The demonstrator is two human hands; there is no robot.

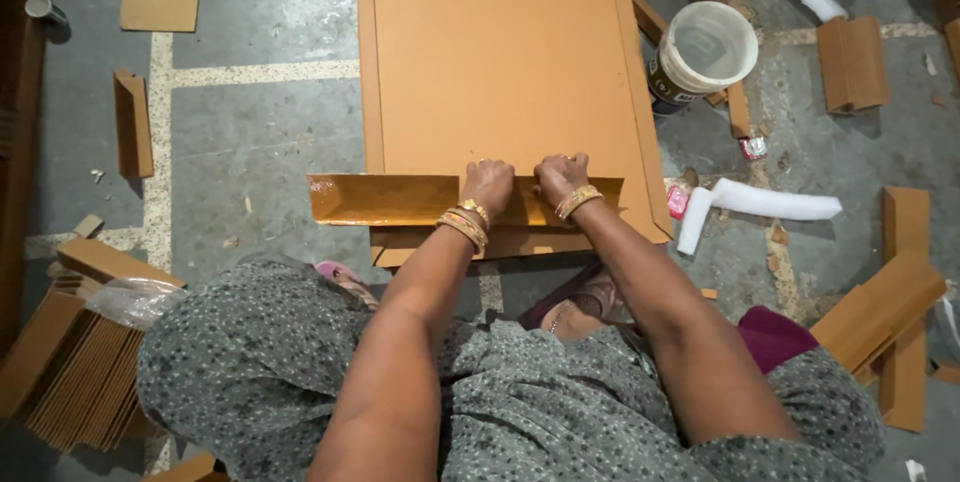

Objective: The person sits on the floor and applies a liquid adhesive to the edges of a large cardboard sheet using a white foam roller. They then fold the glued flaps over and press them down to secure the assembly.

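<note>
Two hands press side by side on a long L-shaped cardboard strip that lies along the near edge of a big flat cardboard sheet spread on the floor. The left hand and the right hand sit close together near the strip's right half, fingers curled over its upright fold and pressed down onto the sheet; whether the fingertips pinch the fold or only push on it I cannot tell, since they are tucked out of sight. The strip's inner face looks glossy (wet glue, perhaps, though the sheen could be only light). Its left end sticks out past the sheet's edge and is held by nothing. From here the likely trouble is that free left end lifting or swinging out of line, because all the pressure sits toward the right; the strip could then set crooked against the sheet's border. If the gloss is glue, it may also smear onto the hands or the floor. A white bucket stands just beside the sheet's right edge, near enough for an elbow or the sheet itself to knock it. White foam rolls lie to the right, and loose cardboard offcuts are scattered around.
</note>
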